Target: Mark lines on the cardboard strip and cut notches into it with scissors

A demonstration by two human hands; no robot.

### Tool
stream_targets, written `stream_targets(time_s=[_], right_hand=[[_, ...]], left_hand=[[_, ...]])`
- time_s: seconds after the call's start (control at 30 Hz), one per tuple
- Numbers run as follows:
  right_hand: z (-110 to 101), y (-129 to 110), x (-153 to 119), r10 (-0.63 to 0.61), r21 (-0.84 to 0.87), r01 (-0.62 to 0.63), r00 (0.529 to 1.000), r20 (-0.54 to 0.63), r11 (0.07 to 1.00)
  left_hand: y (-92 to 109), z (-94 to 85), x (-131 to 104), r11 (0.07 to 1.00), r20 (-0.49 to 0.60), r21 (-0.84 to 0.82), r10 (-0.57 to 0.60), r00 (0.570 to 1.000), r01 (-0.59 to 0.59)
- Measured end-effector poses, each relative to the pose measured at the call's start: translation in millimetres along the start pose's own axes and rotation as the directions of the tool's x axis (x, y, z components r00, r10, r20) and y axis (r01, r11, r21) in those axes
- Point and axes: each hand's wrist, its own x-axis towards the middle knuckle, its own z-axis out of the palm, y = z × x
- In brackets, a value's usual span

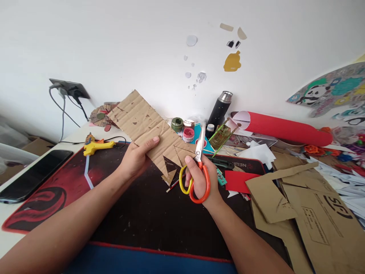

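My left hand (139,156) grips a piece of corrugated cardboard (145,123) by its lower edge, thumb on top. Brown marks dot the cardboard, and its lower right end has pointed notches cut into it. In my right hand (201,177) are scissors (201,146) with one yellow and one orange handle loop, blades pointing up and away. The blades look closed or nearly so. My right thumb is beside the cardboard's right corner; whether it pinches that corner is unclear. Beneath the notched end lies a small cardboard scrap (169,178) on the dark desk mat (159,220).
At left are a yellow glue gun (98,145) and a phone (37,175). Paint jars (188,134), a black thermos (221,108) and a red roll (285,127) stand or lie along the wall. Cardboard sheets (316,217) and red paper (239,181) are at right.
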Motion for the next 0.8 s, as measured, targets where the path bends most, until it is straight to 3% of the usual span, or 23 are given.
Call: stream_targets(time_s=[0.1,0.23,0.27,0.43,0.8], right_hand=[[-1.1,-1.3,-0.1,0.003,-0.004,-0.003,1.0,-0.013,1.0],[-3.2,0.9,3.8,-0.008,0.033,0.01,0.998,-0.063,0.999],[-3.4,1.9,4.8,-0.004,0.036,0.007,0.998,-0.06,0.999],[-1.4,6.1,5.3,0.065,0.015,-0.066,0.996,0.055,0.998],[-0.8,14.7,6.3,0.116,-0.045,-0.11,0.977,0.177,0.993]], left_hand=[[-1.3,-3.7,7.1,1.0,-0.054,-0.005,0.023,0.998,-0.023],[8.0,-22.0,31.3,0.986,-0.288,-0.041,0.143,0.947,-0.162],[11.6,-26.3,36.4,0.984,-0.303,-0.047,0.152,0.941,-0.174],[20.9,-31.5,40.0,0.979,-0.178,-0.101,0.16,0.971,-0.179],[17.0,-31.1,37.7,0.984,-0.204,-0.093,0.132,0.97,-0.153]])
